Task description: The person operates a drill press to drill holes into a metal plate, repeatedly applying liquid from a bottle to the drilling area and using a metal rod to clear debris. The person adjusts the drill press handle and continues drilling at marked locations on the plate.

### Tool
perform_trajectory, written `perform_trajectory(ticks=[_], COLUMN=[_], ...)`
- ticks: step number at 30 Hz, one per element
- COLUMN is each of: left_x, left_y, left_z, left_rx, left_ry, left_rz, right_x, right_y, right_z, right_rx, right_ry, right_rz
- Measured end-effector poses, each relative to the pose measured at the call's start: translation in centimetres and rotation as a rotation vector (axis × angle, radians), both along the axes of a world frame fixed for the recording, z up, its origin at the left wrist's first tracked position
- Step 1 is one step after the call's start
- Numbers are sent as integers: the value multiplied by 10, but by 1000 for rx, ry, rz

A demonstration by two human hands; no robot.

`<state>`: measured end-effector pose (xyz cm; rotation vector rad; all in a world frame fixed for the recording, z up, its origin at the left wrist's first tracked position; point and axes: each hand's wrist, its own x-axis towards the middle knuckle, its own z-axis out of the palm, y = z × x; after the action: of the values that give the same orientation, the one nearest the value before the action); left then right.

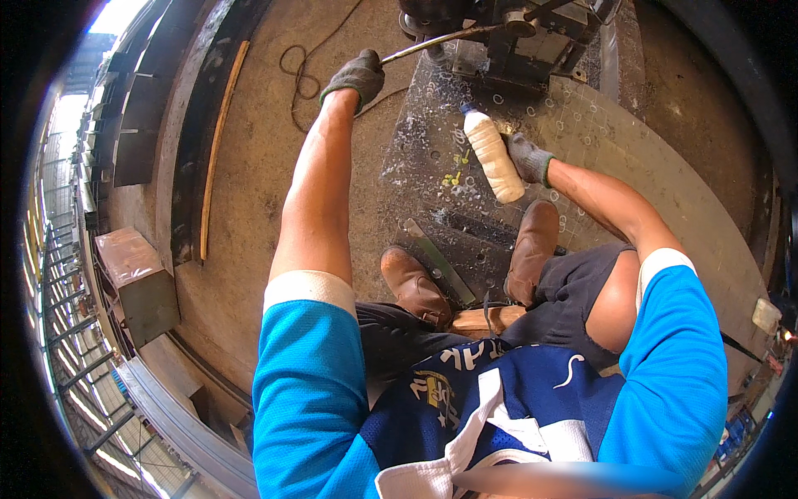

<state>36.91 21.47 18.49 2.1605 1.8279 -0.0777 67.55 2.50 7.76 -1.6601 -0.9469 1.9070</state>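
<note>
The plastic bottle (492, 158) is over the metal plate (615, 158), between the machine and the boots; whether it stands, leans or lies, I cannot tell. It is long and rounded, with ribbed, translucent walls, whitish to cream in colour, and a dark blue cap.

To the upper left of the bottle, the left hand (357, 79), in a grey knitted glove, has its fingers curled firmly around the end of a slim metal lever (432, 46). This lever goes up to the right, to a heavy, dark metal machine (532, 46) above the bottle.

The right hand (528, 158), in a similar glove, is just beside the bottle, on its right. Its fingertips are partly hidden, so I cannot tell how far it is open, or if it grips anything.

The plate is dark and speckled near the bottle, paler to the right of it, and marked with small whitish rings. Below the bottle are two brown boots (532, 249), smooth like leather, and a flat, straight-edged metal strip (440, 262). Far to the left of the bottle, a thin cord (295, 83) makes loops on the rough brown floor (249, 216).
</note>
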Motion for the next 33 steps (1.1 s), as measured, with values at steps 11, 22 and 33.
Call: perform_trajectory(ticks=[11, 22, 33], left_x=[-2, 1, 6], left_y=[0, 6, 8], left_z=[-4, -12, -11], left_rx=[10, -4, -37], left_ry=[4, 30, 18], left_rz=[1, -7, 1], right_x=[21, 21, 31], right_y=[5, 5, 11], right_z=[-35, -17, -44], right_rx=[200, 166, 229], right_ry=[-586, -654, -239], right_rz=[550, 567, 350])
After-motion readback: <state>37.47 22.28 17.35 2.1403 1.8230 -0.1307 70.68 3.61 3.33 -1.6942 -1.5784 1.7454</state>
